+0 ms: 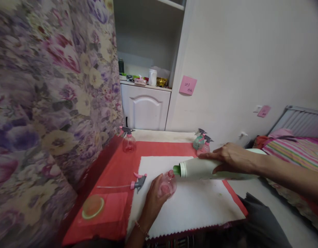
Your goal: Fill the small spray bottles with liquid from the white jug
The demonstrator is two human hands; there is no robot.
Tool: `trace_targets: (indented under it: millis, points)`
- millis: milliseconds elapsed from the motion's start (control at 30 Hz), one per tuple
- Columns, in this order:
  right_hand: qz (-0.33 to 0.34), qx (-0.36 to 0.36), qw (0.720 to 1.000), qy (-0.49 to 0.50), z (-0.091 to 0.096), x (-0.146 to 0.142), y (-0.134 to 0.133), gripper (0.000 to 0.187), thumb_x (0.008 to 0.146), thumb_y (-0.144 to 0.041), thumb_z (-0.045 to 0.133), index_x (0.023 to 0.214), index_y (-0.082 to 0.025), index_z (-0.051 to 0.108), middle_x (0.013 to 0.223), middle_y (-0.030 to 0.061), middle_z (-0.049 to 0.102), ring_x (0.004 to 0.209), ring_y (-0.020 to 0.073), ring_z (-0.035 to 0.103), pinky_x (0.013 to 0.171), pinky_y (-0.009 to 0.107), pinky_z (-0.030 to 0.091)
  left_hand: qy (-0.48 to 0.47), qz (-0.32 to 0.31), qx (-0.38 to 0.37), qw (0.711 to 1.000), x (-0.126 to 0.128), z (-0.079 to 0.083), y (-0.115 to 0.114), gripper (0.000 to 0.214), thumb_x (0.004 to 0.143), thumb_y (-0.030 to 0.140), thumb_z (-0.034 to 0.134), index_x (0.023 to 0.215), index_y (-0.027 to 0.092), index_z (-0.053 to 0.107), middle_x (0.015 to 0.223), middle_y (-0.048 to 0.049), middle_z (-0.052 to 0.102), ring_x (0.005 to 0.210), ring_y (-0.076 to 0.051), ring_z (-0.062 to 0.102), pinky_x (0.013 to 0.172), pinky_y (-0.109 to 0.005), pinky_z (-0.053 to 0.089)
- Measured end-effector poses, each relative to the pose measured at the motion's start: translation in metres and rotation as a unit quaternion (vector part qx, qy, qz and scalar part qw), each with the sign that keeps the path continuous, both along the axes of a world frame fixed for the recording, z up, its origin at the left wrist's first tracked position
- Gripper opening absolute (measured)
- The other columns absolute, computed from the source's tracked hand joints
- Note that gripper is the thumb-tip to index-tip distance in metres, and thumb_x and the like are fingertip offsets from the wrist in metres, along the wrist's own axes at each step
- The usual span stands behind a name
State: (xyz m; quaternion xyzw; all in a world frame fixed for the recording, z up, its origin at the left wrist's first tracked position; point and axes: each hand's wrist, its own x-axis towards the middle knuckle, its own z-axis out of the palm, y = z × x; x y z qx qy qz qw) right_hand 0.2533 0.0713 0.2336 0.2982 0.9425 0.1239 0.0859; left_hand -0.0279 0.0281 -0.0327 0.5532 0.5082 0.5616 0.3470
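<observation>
My left hand (pixel 153 198) is wrapped around a small clear pink bottle (pixel 167 185) with no sprayer on it, standing on a white cloth (pixel 190 203). My right hand (pixel 230 157) grips a large pale green bottle (pixel 200 169) tipped on its side, its green spout touching the pink bottle's open neck. A detached grey and pink spray head (pixel 138 182) with its long tube lies on the red cloth (pixel 115 172) just left of my left hand.
A pink spray bottle (pixel 128 141) stands at the far left of the red cloth; two more spray bottles (pixel 202 143) stand at the far right. A round green-rimmed lid (pixel 93 206) lies near left. Flowered curtain left, white cabinet (pixel 145 106) behind, striped bedding (pixel 293 148) right.
</observation>
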Motion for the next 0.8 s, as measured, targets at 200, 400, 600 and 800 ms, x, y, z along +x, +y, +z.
trace_targets:
  millis: [200, 400, 600, 800]
  points:
    - [0.012, 0.006, 1.000, 0.012, -0.0007, 0.0010, 0.0015, 0.056, 0.089, -0.045, 0.062, 0.141, -0.027, 0.049, 0.088, 0.0074, 0.077, 0.072, 0.0226, 0.071, 0.060, 0.028, 0.044, 0.009, -0.005, 0.001, 1.000, -0.0006, -0.0053, 0.0015, 0.064, 0.069, 0.019, 0.070, 0.130, 0.031, 0.053, 0.136, -0.0038, 0.057, 0.131, -0.028, 0.049, 0.113, -0.043, 0.036]
    - [0.004, 0.012, 1.000, 0.000, -0.0005, 0.0009, 0.0012, 0.057, 0.090, -0.047, 0.061, 0.142, -0.028, 0.048, 0.088, 0.0071, 0.077, 0.071, 0.0231, 0.071, 0.060, 0.028, 0.044, 0.005, -0.011, 0.009, 1.000, -0.0005, -0.0070, 0.0023, 0.065, 0.070, 0.019, 0.070, 0.131, 0.033, 0.052, 0.138, -0.0033, 0.056, 0.132, -0.027, 0.048, 0.114, -0.043, 0.035]
    - [0.001, 0.000, 1.000, -0.002, 0.0011, -0.0016, -0.0008, 0.056, 0.091, -0.046, 0.060, 0.142, -0.025, 0.048, 0.092, 0.0095, 0.077, 0.075, 0.0251, 0.072, 0.063, 0.030, 0.046, 0.009, -0.004, -0.004, 1.000, 0.0000, -0.0041, 0.0013, 0.064, 0.070, 0.020, 0.070, 0.130, 0.031, 0.051, 0.137, -0.0052, 0.056, 0.131, -0.029, 0.048, 0.113, -0.045, 0.035]
    - [-0.005, -0.005, 1.000, 0.003, 0.0021, -0.0038, -0.0030, 0.055, 0.092, -0.047, 0.058, 0.142, -0.025, 0.049, 0.090, 0.0102, 0.078, 0.075, 0.0262, 0.073, 0.063, 0.031, 0.048, 0.006, -0.008, -0.001, 1.000, -0.0005, -0.0013, 0.0003, 0.063, 0.070, 0.022, 0.071, 0.129, 0.030, 0.052, 0.136, -0.0051, 0.057, 0.129, -0.029, 0.050, 0.113, -0.043, 0.037]
